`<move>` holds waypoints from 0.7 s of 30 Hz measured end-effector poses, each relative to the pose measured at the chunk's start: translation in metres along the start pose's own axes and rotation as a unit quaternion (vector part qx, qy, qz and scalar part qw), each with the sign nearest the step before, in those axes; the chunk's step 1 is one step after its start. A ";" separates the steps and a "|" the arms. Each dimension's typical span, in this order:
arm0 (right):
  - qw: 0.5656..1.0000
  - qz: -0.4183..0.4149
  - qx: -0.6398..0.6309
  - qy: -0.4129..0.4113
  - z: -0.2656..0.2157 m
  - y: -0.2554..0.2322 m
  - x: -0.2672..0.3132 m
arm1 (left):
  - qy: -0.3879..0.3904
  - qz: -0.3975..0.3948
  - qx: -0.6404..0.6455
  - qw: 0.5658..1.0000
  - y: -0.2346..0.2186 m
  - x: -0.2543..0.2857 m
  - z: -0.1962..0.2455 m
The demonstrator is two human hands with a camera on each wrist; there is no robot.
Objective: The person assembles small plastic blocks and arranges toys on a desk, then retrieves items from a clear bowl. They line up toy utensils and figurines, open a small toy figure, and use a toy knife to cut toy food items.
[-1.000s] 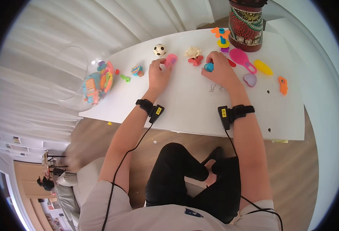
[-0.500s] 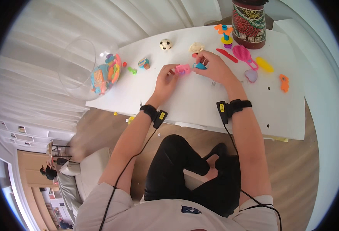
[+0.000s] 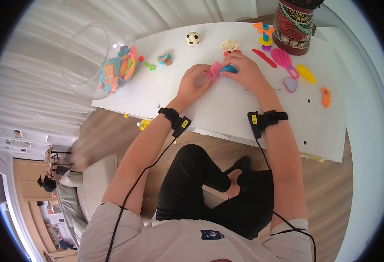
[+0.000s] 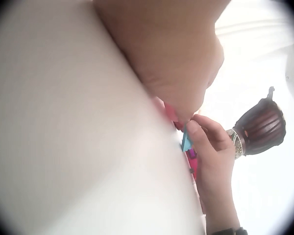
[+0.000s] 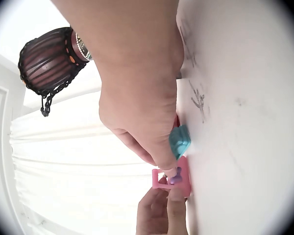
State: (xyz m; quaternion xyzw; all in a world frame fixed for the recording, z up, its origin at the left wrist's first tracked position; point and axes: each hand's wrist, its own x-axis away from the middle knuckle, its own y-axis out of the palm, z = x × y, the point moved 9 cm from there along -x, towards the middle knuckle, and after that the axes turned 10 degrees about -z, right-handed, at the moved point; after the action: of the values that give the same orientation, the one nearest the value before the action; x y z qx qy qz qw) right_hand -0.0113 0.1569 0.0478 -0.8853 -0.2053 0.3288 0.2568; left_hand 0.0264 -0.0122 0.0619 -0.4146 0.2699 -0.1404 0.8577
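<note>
Both hands closed in mid-table since 0.5 s ago: left hand (image 3: 193, 84) pinches pink toy (image 3: 213, 71), right hand (image 3: 246, 74) grips teal piece (image 3: 229, 69), now touching, apparently being fitted.

Two hands (image 3: 192, 85) (image 3: 246, 74), one drum (image 3: 294, 26), one ball (image 3: 193, 38), one hairbrush (image 3: 286, 61).

L wrist view: mostly blurred white table (image 4: 78, 147) filling left side. L hand (image 4: 171, 58) up top, very close, out of focus, fingers down on a pink toy (image 4: 170, 111). R hand (image 4: 213, 147) comes in from below, fingertips at a teal piece (image 4: 186, 142) just beside the pink one. Dark patterned drum (image 4: 259, 127) behind, right. Bright background.
</note>
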 end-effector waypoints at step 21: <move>0.983 -0.014 -0.150 0.109 0.012 0.002 0.000 | 0.009 -0.022 -0.014 1.000 0.000 0.002 0.009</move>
State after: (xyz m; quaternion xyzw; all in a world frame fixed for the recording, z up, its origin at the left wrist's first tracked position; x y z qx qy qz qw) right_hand -0.0188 0.1591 0.0385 -0.9414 -0.2354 0.1925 0.1461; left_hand 0.0332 -0.0068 0.0657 -0.4311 0.2699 -0.1593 0.8461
